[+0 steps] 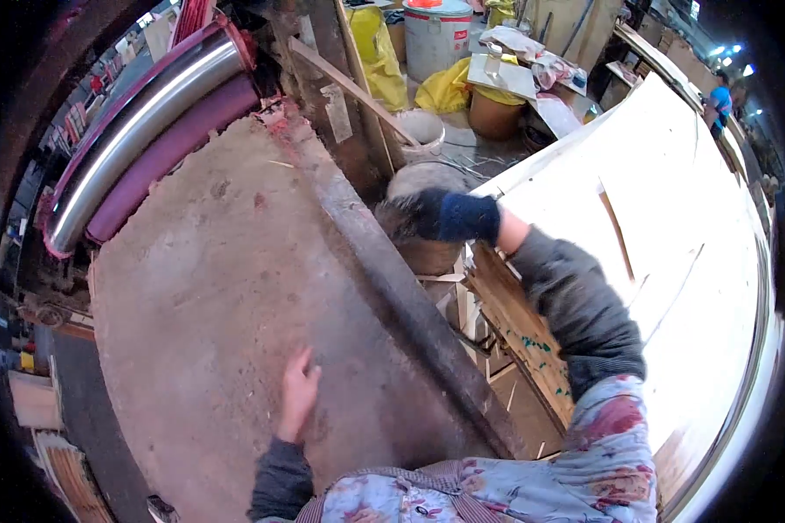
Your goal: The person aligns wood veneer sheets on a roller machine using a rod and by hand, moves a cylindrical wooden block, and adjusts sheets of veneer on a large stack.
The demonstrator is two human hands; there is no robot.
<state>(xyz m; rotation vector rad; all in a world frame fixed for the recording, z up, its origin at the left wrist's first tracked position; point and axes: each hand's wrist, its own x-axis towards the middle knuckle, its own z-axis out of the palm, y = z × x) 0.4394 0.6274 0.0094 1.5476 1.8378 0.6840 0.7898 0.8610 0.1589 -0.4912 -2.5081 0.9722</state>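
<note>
1. Round container [432, 257] stands just right of the metal rail [349, 209] in the head view, partly hidden behind the right hand [434, 215].
2. The right forearm reaches forward and inward, the hand pointing towards the rail; the fingers are dark and blurred, so I cannot tell whether this grip is spread or pressed together.
3. The left hand [297, 397] is over the counter [235, 288], left of the rail, forearm pointing forward. Its grip is loosely spread, thumb slightly apart; contact with the counter is unclear.
4. The container is curved, grey above and brownish below. The counter is brown, stained and scuffed; past it, left of the rail's far end, a shiny roller [153, 122] curves above a purple roller [174, 157]. Right of the rail are a wooden board [519, 327] and, farther out, a smooth white sheet [680, 209].
5. The right grip lies across the container's middle; touch cannot be told. The left grip is well apart from it, across the rail.
</note>
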